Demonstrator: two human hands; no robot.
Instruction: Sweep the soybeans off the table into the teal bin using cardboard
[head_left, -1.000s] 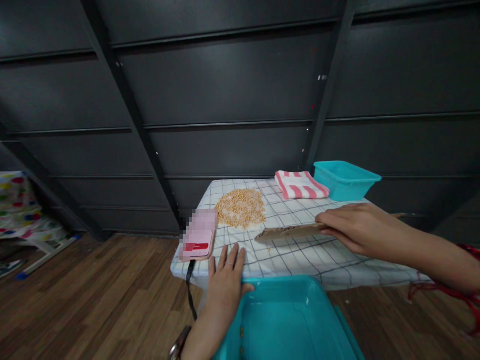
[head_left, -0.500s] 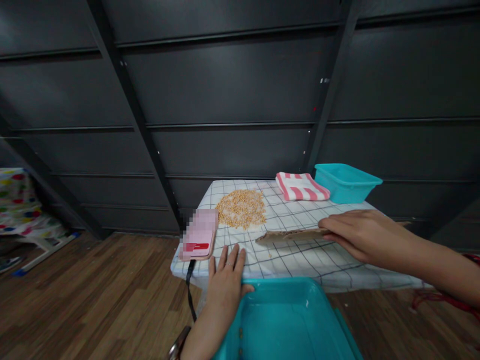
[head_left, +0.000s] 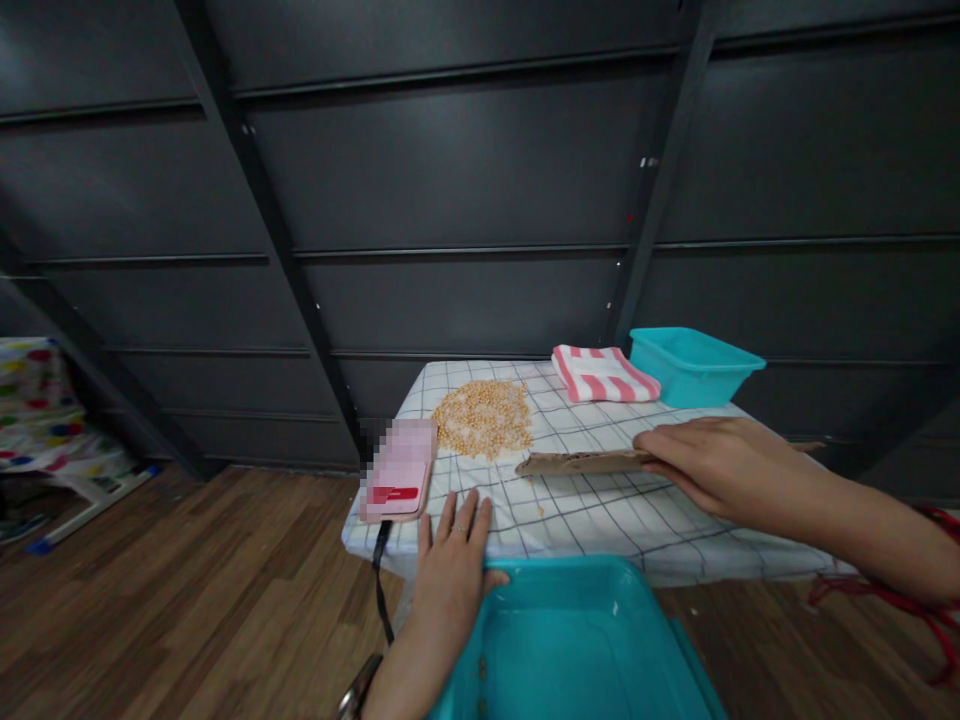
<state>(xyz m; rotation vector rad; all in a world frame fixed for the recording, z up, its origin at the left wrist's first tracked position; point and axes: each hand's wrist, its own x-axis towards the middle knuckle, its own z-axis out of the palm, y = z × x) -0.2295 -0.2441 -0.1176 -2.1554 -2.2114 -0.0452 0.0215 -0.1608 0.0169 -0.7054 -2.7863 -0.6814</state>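
My right hand (head_left: 709, 460) is closed on a flat brown cardboard piece (head_left: 581, 462), held almost level just above the checked tablecloth (head_left: 600, 515), to the right of a heap of yellow grains (head_left: 484, 416). A few loose grains lie under the cardboard. My left hand (head_left: 452, 562) rests at the table's near edge with fingers stretched on the cloth and the thumb at the rim of a large teal tub (head_left: 577, 640) held below the edge. A few grains lie in that tub.
A pink phone (head_left: 399, 469) with a black strap lies at the table's left front corner. A pink-and-white striped cloth (head_left: 604, 373) and a smaller teal tub (head_left: 694, 365) stand at the back right. Dark panelled wall behind; wooden floor around; colourful bedding at far left.
The cardboard dipped slightly and came back up to nearly level, staying beside the grain heap. My left hand and the large tub have not moved.
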